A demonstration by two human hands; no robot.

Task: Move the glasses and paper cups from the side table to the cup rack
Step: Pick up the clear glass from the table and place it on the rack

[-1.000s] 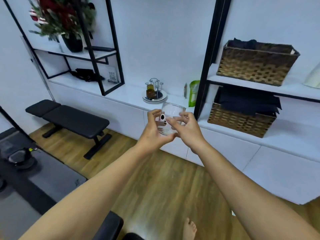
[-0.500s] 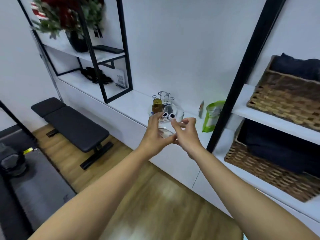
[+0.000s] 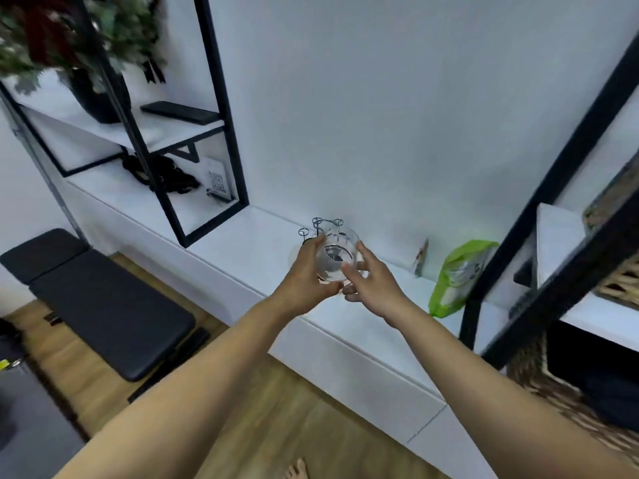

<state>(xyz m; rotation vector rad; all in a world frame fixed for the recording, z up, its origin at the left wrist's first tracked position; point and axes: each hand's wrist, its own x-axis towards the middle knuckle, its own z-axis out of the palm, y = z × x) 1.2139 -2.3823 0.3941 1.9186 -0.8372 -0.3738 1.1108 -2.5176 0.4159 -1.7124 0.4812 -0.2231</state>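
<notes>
A clear drinking glass (image 3: 336, 257) is held out in front of me, its mouth tipped toward the wall. My left hand (image 3: 306, 274) wraps its left side and grips it. My right hand (image 3: 371, 281) touches its right side with fingers spread. Directly behind the glass stands the wire cup rack (image 3: 320, 227) on the white counter (image 3: 249, 236); only its looped prong tops show above my hands. The rack's base and anything on it are hidden.
A green pouch (image 3: 456, 276) and a small packet (image 3: 421, 255) stand on the counter to the right. Black shelf frames (image 3: 221, 108) rise at left and right. A black bench (image 3: 103, 305) sits on the wooden floor at lower left. A wicker basket (image 3: 619, 278) is at far right.
I have stepped closer to the counter. Both hands carried the glass forward, and it now sits right in front of the rack, tipped further over.
</notes>
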